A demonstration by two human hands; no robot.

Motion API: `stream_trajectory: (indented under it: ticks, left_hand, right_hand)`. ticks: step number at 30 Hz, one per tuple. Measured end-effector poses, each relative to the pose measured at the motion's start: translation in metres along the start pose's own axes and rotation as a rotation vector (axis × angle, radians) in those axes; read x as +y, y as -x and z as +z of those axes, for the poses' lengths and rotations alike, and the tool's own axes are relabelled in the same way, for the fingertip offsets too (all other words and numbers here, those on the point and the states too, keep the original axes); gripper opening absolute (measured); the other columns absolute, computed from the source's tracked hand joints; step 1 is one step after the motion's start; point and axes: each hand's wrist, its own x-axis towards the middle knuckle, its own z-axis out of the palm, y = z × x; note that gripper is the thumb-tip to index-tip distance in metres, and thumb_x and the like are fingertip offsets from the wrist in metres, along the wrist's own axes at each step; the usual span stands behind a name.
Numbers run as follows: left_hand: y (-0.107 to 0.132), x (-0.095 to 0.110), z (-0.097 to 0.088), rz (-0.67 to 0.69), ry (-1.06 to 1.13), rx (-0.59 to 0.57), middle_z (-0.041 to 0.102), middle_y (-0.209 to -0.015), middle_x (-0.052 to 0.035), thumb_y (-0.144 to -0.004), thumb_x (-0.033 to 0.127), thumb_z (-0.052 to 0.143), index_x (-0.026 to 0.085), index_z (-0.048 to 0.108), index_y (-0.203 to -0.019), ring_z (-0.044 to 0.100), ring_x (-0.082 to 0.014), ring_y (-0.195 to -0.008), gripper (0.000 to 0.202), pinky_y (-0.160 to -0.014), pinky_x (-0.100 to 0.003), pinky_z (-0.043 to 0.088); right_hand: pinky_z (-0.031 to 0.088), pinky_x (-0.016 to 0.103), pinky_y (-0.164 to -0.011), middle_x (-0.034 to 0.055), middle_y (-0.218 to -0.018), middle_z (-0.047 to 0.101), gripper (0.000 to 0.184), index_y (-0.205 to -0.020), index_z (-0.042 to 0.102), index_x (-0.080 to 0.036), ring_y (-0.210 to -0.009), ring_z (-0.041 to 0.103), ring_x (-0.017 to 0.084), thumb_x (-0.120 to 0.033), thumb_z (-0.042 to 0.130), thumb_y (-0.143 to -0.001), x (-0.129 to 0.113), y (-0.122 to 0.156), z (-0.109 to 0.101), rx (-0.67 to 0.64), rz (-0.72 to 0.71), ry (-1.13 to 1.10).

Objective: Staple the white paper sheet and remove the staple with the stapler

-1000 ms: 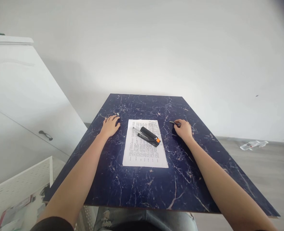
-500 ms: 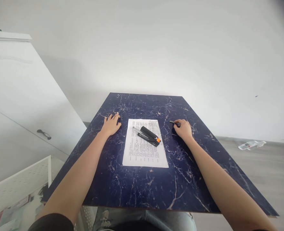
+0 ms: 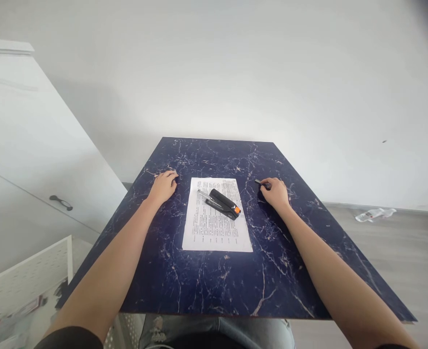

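My left hand (image 3: 163,187) rests on the dark blue table (image 3: 214,286), left of the printed sheet (image 3: 217,242). Its fingers are drawn together around a small whitish bit at the fingertips, too small to name. Opposite, my right hand (image 3: 276,193) pinches a small black piece with a greyish end (image 3: 258,182) against the tabletop. On the paper between my hands lies a black stapler (image 3: 224,201) with an orange end. Its arms are spread apart, and a thin metal part sticks out toward the upper left. Neither hand touches it.
A white cabinet (image 3: 36,126) with a dark handle stands at the left. Below it, a white perforated basket (image 3: 36,264) holds several packets. Clear plastic (image 3: 375,214) lies on the floor at the right. A pale wall rises behind the table.
The fingers of my left hand, spread before, have drawn together. My right hand keeps its pinch on the black piece. The view has shifted slightly; stapler and paper stay put.
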Motion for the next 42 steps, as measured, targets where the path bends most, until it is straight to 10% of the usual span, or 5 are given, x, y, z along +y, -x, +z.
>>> stream_trajectory:
  ticks: [12,23,30,36,42]
  left_hand:
    - [0.002,0.02,0.001,0.014,0.018,0.008,0.051,-0.156,-0.0166,-0.101,0.019,0.043,0.015,0.059,-0.146,0.048,-0.032,-0.146,0.047,-0.124,-0.05,0.039]
    - [0.005,0.025,-0.009,0.019,0.018,-0.032,0.076,-0.112,-0.0129,-0.092,0.008,0.047,0.02,0.08,-0.112,0.07,-0.0303,-0.109,0.041,-0.103,-0.044,0.054]
    - [0.013,0.06,-0.023,0.072,0.223,0.134,0.076,-0.108,-0.0093,-0.098,0.016,0.053,0.021,0.076,-0.101,0.07,-0.0281,-0.105,0.023,-0.101,-0.042,0.053]
    - [0.026,0.101,-0.026,0.15,0.39,0.112,0.073,-0.102,-0.0058,-0.105,0.014,0.047,0.02,0.067,-0.122,0.071,-0.0172,-0.078,0.027,-0.077,-0.029,0.053]
    - [0.03,0.107,-0.017,0.319,0.364,0.037,0.065,-0.115,-0.0104,-0.104,0.008,0.041,0.02,0.065,-0.135,0.069,-0.0191,-0.089,0.042,-0.079,-0.032,0.056]
  right_hand:
    - [0.045,0.047,-0.103,0.011,-0.098,0.073,0.025,-0.091,0.077,-0.02,-0.088,0.063,0.028,-0.028,0.057,-0.08,-0.003,0.002,0.0,0.0,-0.012,-0.01]
    - [0.046,0.047,-0.1,0.0099,-0.102,0.074,0.025,-0.101,0.073,-0.021,-0.09,0.061,0.029,-0.024,0.057,-0.082,-0.008,0.005,-0.004,0.0,0.025,-0.046]
    - [0.049,0.047,-0.099,0.0131,-0.111,0.072,0.021,-0.105,0.072,-0.021,-0.106,0.062,0.032,-0.023,0.054,-0.092,-0.066,0.024,-0.027,0.04,-0.171,-0.143]
    - [0.056,0.041,-0.077,0.0077,-0.114,0.074,0.028,-0.115,0.069,-0.026,-0.095,0.069,0.026,-0.046,0.069,-0.095,-0.131,0.057,-0.029,-0.278,-0.28,-0.503]
    - [0.056,0.043,-0.09,0.0073,-0.119,0.075,0.034,-0.129,0.064,-0.026,-0.101,0.071,0.026,-0.036,0.067,-0.097,-0.137,0.064,-0.031,-0.4,-0.469,-0.49]
